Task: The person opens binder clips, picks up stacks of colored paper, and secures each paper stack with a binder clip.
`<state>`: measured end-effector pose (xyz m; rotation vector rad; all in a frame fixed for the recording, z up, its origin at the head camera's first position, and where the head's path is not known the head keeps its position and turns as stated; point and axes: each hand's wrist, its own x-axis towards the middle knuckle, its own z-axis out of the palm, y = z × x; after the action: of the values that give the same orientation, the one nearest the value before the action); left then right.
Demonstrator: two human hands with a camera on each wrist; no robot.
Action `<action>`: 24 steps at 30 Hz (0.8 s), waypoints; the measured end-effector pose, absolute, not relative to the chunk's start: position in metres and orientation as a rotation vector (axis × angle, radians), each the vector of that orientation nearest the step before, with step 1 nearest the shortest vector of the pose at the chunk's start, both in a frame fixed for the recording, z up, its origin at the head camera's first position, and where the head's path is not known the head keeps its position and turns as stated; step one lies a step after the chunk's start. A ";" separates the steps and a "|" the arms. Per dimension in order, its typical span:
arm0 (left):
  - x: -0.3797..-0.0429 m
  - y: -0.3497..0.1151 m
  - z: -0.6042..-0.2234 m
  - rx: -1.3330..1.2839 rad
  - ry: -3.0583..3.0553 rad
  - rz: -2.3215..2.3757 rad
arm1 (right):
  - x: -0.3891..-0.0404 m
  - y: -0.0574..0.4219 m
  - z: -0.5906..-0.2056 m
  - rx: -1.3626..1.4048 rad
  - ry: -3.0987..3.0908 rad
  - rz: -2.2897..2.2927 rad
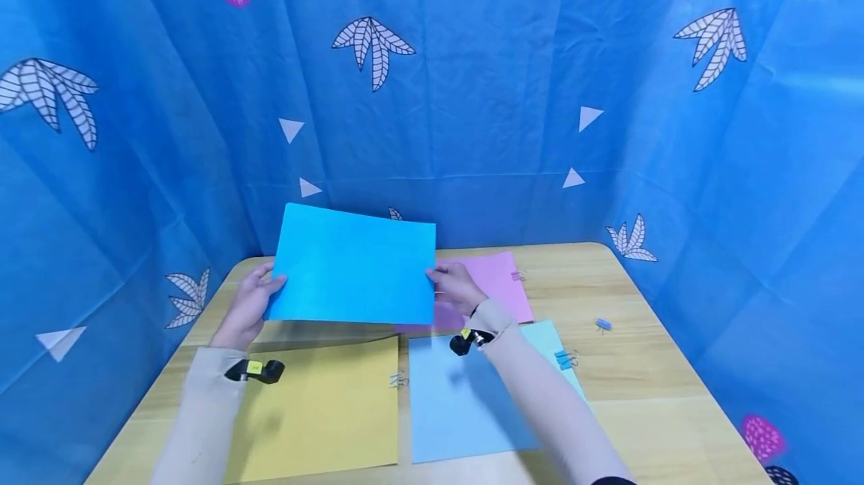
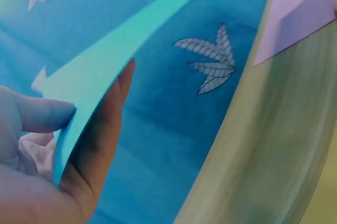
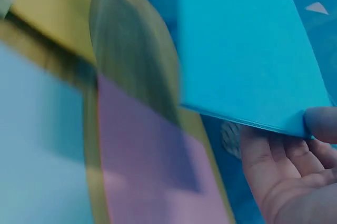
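Observation:
A stack of bright blue paper [image 1: 354, 267] is held up above the back of the table, tilted with its broad face toward me. My left hand [image 1: 251, 297] pinches its left edge; in the left wrist view the thumb lies on one face and the fingers behind the bent paper [image 2: 100, 56]. At the opposite edge, my right hand [image 1: 460, 286] grips the stack between thumb and fingers. Several thin layers show along the edge of the paper [image 3: 247, 50] in the right wrist view. Part of the pink paper [image 1: 496, 282] lies hidden behind the blue stack and right hand.
Yellow paper [image 1: 331, 410] with a binder clip [image 1: 398, 379] lies front left. Light blue paper [image 1: 452, 402] with a blue binder clip [image 1: 564, 359] lies beside it, partly under my right forearm. A pink clip [image 1: 518, 276] holds the pink paper. A loose blue clip [image 1: 604, 324] lies right.

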<state>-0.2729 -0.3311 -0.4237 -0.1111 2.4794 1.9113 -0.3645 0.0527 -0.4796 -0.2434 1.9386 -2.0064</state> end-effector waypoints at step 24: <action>-0.327 -0.233 -0.486 0.104 2.712 1.776 | -0.361 0.141 -0.496 -0.408 2.775 -2.019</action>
<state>-0.3269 -0.2326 -0.4864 0.1038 2.7115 1.7761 -0.3607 0.1408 -0.4965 -0.4085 2.7747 -2.0190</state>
